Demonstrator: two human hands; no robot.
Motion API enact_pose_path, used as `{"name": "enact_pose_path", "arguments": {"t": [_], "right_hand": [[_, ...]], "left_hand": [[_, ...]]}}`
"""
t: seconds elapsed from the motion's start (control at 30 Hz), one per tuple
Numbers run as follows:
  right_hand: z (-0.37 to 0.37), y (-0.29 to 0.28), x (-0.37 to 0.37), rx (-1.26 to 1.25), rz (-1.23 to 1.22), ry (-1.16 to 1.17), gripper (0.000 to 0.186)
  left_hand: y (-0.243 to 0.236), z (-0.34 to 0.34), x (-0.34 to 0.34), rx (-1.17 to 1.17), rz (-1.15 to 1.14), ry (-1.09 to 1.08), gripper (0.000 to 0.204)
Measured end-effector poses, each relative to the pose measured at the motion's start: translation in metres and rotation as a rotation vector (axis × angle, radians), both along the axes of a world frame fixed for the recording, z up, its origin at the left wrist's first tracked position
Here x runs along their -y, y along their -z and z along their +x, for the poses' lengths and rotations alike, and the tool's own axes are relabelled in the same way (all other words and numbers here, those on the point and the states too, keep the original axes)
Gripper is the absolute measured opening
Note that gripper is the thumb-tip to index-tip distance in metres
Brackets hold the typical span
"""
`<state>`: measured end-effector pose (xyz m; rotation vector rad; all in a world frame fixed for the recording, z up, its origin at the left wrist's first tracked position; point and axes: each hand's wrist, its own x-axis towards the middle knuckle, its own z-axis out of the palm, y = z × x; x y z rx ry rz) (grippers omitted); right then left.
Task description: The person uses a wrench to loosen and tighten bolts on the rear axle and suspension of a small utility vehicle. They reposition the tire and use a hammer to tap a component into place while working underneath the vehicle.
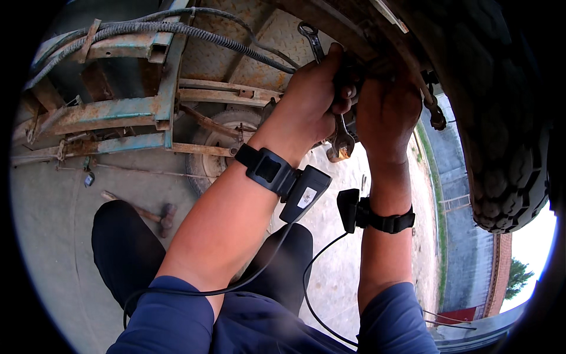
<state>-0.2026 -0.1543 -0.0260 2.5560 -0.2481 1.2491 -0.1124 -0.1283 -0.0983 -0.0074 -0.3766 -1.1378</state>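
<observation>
I look up at the rusty underside of a tipped vehicle. My left hand (309, 103) is closed around a steel combination wrench (341, 141), whose ring end (308, 30) sticks up above my fist and whose open jaw hangs below it. My right hand (386, 109) is right beside it, fingers wrapped over a dark part under the frame near the tyre (507, 147); what it grips is hidden. Both wrists carry black strapped devices with cables.
A rusty green-painted frame (118, 109) with a corrugated cable (177, 29) runs across the upper left. A second wheel (215, 141) sits behind my left forearm. A hammer (156, 215) lies on the concrete ground by my dark-trousered knee. A rusty hook (436, 115) hangs right of my hand.
</observation>
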Motion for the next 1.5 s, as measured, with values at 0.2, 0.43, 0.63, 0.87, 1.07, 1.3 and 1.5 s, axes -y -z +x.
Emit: {"name": "enact_pose_path", "arguments": {"t": [0.2,0.43,0.63,0.87,1.07,1.3,1.5], "right_hand": [[-0.003,0.0,0.007,-0.015,-0.143,-0.102,0.044],[-0.023,0.032,-0.021,0.078,-0.063,-0.177,0.037],[0.007,0.038,-0.038,0.608,1.654,-0.374,0.033],[0.042,0.055,-0.008,0.449,1.367,-0.705,0.033],[0.045,0.075,0.016,0.369,0.902,-0.44,0.031],[0.053,0.065,0.003,0.489,1.189,-0.536,0.031],[0.056,0.091,0.033,0.565,0.771,-0.384,0.029]], "left_hand": [[0.004,0.0,-0.008,0.078,0.067,0.0,0.036],[0.037,0.012,-0.052,0.282,0.329,-0.071,0.037],[0.079,0.02,-0.093,0.581,0.444,-0.036,0.041],[0.102,0.027,-0.137,0.623,0.573,-0.031,0.043],[0.109,0.027,-0.153,0.661,0.63,-0.057,0.044],[0.112,0.025,-0.154,0.672,0.649,-0.08,0.044],[0.113,0.025,-0.153,0.654,0.652,-0.086,0.044]]}}
